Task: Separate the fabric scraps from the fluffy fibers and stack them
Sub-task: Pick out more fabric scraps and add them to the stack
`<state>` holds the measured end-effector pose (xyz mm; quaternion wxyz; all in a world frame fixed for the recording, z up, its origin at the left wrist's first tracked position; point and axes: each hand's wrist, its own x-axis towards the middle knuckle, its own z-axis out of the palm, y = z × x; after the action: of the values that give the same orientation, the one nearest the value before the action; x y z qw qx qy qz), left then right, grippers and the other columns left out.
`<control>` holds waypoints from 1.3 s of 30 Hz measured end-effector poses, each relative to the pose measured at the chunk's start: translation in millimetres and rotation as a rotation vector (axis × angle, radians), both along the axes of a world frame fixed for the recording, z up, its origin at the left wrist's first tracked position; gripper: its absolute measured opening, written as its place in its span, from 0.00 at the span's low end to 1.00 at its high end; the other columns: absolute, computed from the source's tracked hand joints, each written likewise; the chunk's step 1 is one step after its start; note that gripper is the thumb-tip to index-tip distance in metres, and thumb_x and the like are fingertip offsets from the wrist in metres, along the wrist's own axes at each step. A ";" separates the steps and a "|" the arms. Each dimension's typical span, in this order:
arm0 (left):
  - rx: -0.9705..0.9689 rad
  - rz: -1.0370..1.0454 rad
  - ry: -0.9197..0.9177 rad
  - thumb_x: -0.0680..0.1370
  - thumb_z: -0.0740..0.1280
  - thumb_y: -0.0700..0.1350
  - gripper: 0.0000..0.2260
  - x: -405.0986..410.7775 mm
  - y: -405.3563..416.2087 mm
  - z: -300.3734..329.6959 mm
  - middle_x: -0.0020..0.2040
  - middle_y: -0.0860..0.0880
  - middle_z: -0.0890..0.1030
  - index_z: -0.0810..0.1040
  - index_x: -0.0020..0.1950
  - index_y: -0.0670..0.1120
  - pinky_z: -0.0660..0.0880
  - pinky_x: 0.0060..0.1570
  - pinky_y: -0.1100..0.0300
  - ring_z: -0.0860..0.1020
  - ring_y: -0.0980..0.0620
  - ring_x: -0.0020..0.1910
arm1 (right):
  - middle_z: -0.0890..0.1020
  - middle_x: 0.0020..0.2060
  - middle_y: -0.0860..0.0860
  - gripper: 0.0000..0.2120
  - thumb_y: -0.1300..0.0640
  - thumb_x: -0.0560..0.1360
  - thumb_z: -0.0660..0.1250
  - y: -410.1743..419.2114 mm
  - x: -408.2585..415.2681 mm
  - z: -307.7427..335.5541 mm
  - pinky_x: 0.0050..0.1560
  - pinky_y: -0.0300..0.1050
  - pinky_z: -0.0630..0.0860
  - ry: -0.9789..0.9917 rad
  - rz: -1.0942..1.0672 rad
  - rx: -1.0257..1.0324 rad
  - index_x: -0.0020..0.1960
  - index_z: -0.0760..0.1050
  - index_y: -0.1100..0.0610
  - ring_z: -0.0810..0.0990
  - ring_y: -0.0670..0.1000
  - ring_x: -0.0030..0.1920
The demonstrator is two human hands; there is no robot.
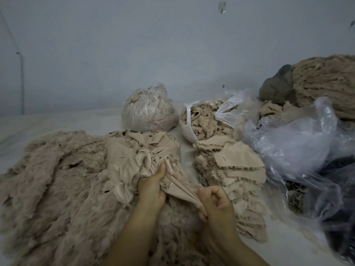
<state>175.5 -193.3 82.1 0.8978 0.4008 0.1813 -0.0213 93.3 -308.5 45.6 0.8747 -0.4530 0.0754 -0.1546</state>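
Note:
A wide heap of beige fluffy fibers point(50, 185) covers the left and front of the white surface. On its right part lies a crumpled mass of beige fabric scraps point(142, 150). My left hand point(152, 186) grips bunched fabric there, thumb up. My right hand point(216, 203) pinches one stretched beige scrap point(184, 190) that runs between both hands. To the right stands a stack of flat beige scraps point(236, 162) with fringed edges.
A tied clear bag of fibers point(148, 110) and an open clear bag of fibers point(207, 120) stand behind. Loose clear plastic point(299, 143) and dark cloth point(338, 208) lie at the right. A big beige fiber mound point(324, 83) leans on the grey wall.

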 end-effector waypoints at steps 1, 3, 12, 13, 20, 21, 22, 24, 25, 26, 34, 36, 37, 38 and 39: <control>0.009 0.018 -0.003 0.74 0.68 0.34 0.14 1.6 2.7 1.0 0.54 0.37 0.81 0.77 0.59 0.34 0.78 0.44 0.52 0.81 0.44 0.50 | 0.67 0.23 0.50 0.10 0.58 0.69 0.68 0.0 0.0 0.4 0.18 0.34 0.58 -0.021 -0.003 -0.002 0.39 0.68 0.61 0.59 0.43 0.19; 0.023 0.050 -0.002 0.75 0.68 0.34 0.12 5.0 10.4 3.5 0.50 0.39 0.82 0.77 0.58 0.34 0.79 0.41 0.54 0.81 0.46 0.47 | 0.65 0.21 0.50 0.09 0.59 0.72 0.66 -0.3 1.5 -0.3 0.18 0.34 0.57 -0.048 -0.003 -0.006 0.40 0.67 0.61 0.58 0.44 0.20; 0.094 0.092 -0.053 0.78 0.66 0.40 0.08 19.8 43.4 9.6 0.46 0.46 0.81 0.77 0.57 0.42 0.77 0.26 0.65 0.81 0.56 0.36 | 0.66 0.24 0.50 0.13 0.52 0.73 0.64 -30.1 7.3 5.7 0.23 0.37 0.61 -0.027 -0.050 -0.284 0.39 0.67 0.62 0.62 0.46 0.24; 0.201 0.059 -0.037 0.78 0.66 0.41 0.06 19.1 42.3 4.9 0.41 0.48 0.81 0.77 0.54 0.43 0.76 0.24 0.66 0.80 0.58 0.32 | 0.65 0.25 0.52 0.12 0.54 0.75 0.64 -33.0 9.9 8.6 0.25 0.39 0.61 -0.043 -0.064 -0.285 0.39 0.67 0.60 0.62 0.49 0.25; 0.118 -0.209 0.010 0.77 0.65 0.50 0.11 -7.0 28.4 -0.1 0.22 0.48 0.74 0.78 0.46 0.42 0.66 0.17 0.70 0.71 0.55 0.17 | 0.70 0.29 0.53 0.14 0.73 0.74 0.58 -46.0 30.3 18.1 0.28 0.40 0.74 0.090 0.128 -0.035 0.35 0.65 0.58 0.71 0.48 0.29; 0.061 -0.223 -0.012 0.77 0.65 0.51 0.12 -14.9 24.1 -1.5 0.29 0.45 0.80 0.80 0.50 0.42 0.73 0.21 0.66 0.78 0.53 0.23 | 0.69 0.30 0.54 0.14 0.74 0.74 0.57 -45.7 30.2 14.9 0.28 0.40 0.75 0.109 0.135 0.011 0.35 0.65 0.59 0.71 0.49 0.30; 0.046 -0.227 -0.036 0.77 0.66 0.51 0.14 -22.6 19.2 -5.0 0.38 0.43 0.84 0.80 0.54 0.41 0.78 0.27 0.62 0.82 0.52 0.30 | 0.70 0.31 0.55 0.13 0.74 0.74 0.57 -45.2 29.8 11.9 0.30 0.41 0.76 0.111 0.129 0.057 0.36 0.65 0.60 0.72 0.50 0.31; 0.121 -0.165 -0.043 0.75 0.68 0.51 0.19 -38.1 7.9 -16.4 0.47 0.44 0.83 0.77 0.60 0.39 0.81 0.36 0.60 0.84 0.54 0.38 | 0.74 0.33 0.57 0.10 0.74 0.75 0.58 -44.5 26.7 6.8 0.35 0.43 0.80 0.069 0.115 0.155 0.39 0.68 0.61 0.76 0.52 0.34; 0.119 -0.133 -0.036 0.74 0.69 0.49 0.20 -45.3 1.4 -20.6 0.48 0.42 0.83 0.76 0.60 0.37 0.81 0.37 0.59 0.84 0.53 0.39 | 0.76 0.32 0.57 0.10 0.73 0.74 0.59 -44.3 24.9 4.8 0.36 0.44 0.81 0.038 0.110 0.197 0.39 0.69 0.62 0.77 0.51 0.34; 0.080 -0.149 -0.005 0.72 0.71 0.46 0.19 -51.2 -4.8 -24.1 0.48 0.40 0.83 0.79 0.57 0.35 0.81 0.36 0.57 0.84 0.49 0.40 | 0.77 0.31 0.56 0.09 0.73 0.73 0.60 -44.5 23.2 3.3 0.36 0.43 0.81 0.013 0.111 0.217 0.39 0.69 0.62 0.78 0.50 0.33; -0.101 -0.337 0.087 0.81 0.59 0.40 0.12 -47.5 -30.9 -18.4 0.44 0.39 0.84 0.79 0.50 0.34 0.80 0.45 0.52 0.82 0.46 0.44 | 0.82 0.48 0.64 0.14 0.59 0.74 0.60 -50.0 -2.3 -18.7 0.45 0.52 0.81 0.102 0.379 0.290 0.49 0.79 0.68 0.83 0.60 0.47; -0.128 -0.327 0.045 0.80 0.60 0.39 0.11 -45.6 -32.6 -15.6 0.46 0.38 0.84 0.79 0.48 0.34 0.82 0.43 0.53 0.84 0.47 0.42 | 0.80 0.57 0.66 0.26 0.46 0.79 0.56 -49.0 -5.2 -17.8 0.59 0.55 0.75 0.183 0.483 0.286 0.57 0.80 0.66 0.80 0.62 0.58; -0.132 -0.337 0.035 0.80 0.60 0.38 0.10 -46.2 -34.3 -15.1 0.45 0.38 0.84 0.78 0.48 0.33 0.82 0.38 0.55 0.84 0.47 0.40 | 0.79 0.59 0.65 0.28 0.43 0.79 0.56 -46.9 -5.5 -15.0 0.63 0.54 0.72 0.182 0.495 0.267 0.59 0.79 0.66 0.78 0.61 0.61; -0.117 -0.347 0.026 0.80 0.60 0.38 0.10 -47.9 -36.4 -14.0 0.45 0.37 0.84 0.77 0.49 0.32 0.82 0.34 0.56 0.84 0.47 0.39 | 0.79 0.59 0.65 0.28 0.43 0.78 0.57 -43.7 -4.9 -12.3 0.64 0.53 0.71 0.168 0.474 0.215 0.59 0.79 0.66 0.78 0.60 0.61; -0.089 -0.345 0.019 0.80 0.60 0.38 0.10 -49.5 -38.7 -13.6 0.45 0.37 0.84 0.76 0.50 0.32 0.81 0.33 0.58 0.84 0.47 0.40 | 0.80 0.57 0.65 0.26 0.45 0.77 0.60 -39.7 -3.9 -9.6 0.62 0.51 0.73 0.164 0.405 0.120 0.59 0.79 0.66 0.79 0.59 0.60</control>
<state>126.0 -232.0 68.4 0.8960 0.3854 0.1169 -0.1870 89.4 -348.3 36.0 0.9043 -0.4169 0.0627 0.0665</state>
